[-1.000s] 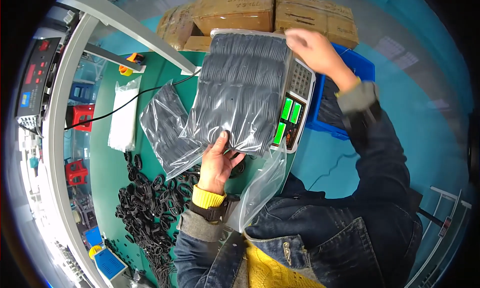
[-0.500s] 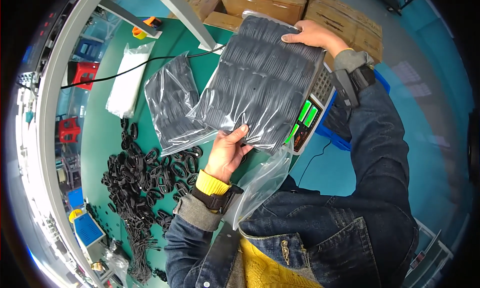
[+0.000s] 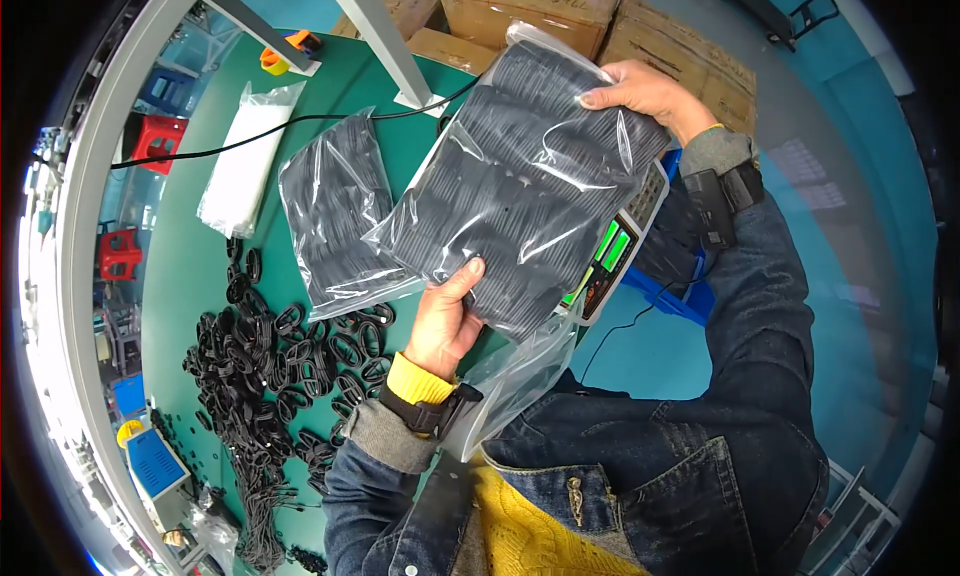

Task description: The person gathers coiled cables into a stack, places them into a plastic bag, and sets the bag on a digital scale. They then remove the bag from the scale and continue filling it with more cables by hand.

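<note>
Between my hands is a large clear plastic bag packed with rows of dark, ribbed-looking items. My left hand grips its lower edge, thumb on top. My right hand clasps the upper right edge, thumb across the front and fingers behind. The bag's loose clear end hangs toward my jacket. Partly covered by the bag is a weighing scale with a lit green display. A second filled bag lies on the green table to the left.
Coiled black cables are heaped on the green table. A stack of white plastic bags lies farther back. A grey frame post and a black cord cross the far side. Cardboard boxes and a blue crate stand beyond the table.
The held bag has tilted and shifted slightly right, with both hands still on it. Glare on its plastic has changed. The whole view has shifted a little.
</note>
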Demonstrator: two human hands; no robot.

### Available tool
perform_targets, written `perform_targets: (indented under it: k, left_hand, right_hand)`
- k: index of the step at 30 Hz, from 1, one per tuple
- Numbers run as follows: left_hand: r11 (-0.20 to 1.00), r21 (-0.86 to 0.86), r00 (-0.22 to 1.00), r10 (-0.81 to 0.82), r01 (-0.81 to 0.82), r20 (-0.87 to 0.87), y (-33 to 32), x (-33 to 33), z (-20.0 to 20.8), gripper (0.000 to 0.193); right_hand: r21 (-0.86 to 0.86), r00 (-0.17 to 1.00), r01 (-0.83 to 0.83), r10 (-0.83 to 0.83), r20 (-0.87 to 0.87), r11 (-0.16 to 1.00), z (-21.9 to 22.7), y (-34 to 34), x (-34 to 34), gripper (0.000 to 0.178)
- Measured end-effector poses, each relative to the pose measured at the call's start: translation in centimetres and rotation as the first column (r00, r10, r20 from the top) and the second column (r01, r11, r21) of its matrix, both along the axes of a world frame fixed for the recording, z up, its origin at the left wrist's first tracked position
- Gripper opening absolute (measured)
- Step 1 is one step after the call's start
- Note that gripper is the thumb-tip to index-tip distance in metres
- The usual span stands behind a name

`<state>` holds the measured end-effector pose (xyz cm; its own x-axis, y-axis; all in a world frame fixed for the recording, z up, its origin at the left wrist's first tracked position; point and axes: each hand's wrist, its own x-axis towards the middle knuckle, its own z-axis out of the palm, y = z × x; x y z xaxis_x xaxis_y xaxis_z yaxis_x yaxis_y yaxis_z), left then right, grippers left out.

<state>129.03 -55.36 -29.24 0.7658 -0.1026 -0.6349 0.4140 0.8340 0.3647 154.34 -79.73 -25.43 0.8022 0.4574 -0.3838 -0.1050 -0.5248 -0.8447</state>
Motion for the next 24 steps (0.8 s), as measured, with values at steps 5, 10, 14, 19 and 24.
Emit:
perform_targets:
  k: [5, 10, 14, 19, 24]
  left_hand:
    - [0.996, 0.069, 0.997, -0.053, 0.049, 0.057, 0.3, -0.4, 0.8, 0.039]
    - [0.980, 0.198, 0.985, -0.060, 0.027, 0.160, 0.7, -0.7, 1.3, 0.045]
    - [0.940, 0.342, 0.963, -0.099, 0.008, 0.252, 1.1, -0.4, 2.1, 0.046]
    - [0.826, 0.547, 0.880, -0.154, -0.134, 0.449, 1.8, 0.1, 2.7, 0.040]
    - [0.115, 0.928, 0.698, -0.627, -0.356, 0.346, 4.3, 0.9, 3.7, 0.040]
  right_hand:
    - [0.143, 0.997, -0.042, 0.051, -0.059, 0.989, 0.8, -0.5, -1.0, 0.036]
    - [0.253, 0.999, -0.043, 0.040, 0.020, 0.966, 1.5, -1.6, -2.0, 0.041]
    - [0.388, 0.997, -0.065, 0.040, 0.072, 0.919, 2.0, -2.3, -2.3, 0.046]
    - [0.481, 0.978, -0.101, -0.002, 0.209, 0.871, 2.6, -2.9, -2.9, 0.051]
    - [0.346, 0.930, -0.142, 0.006, 0.367, 0.928, 1.5, -4.9, -2.3, 0.043]
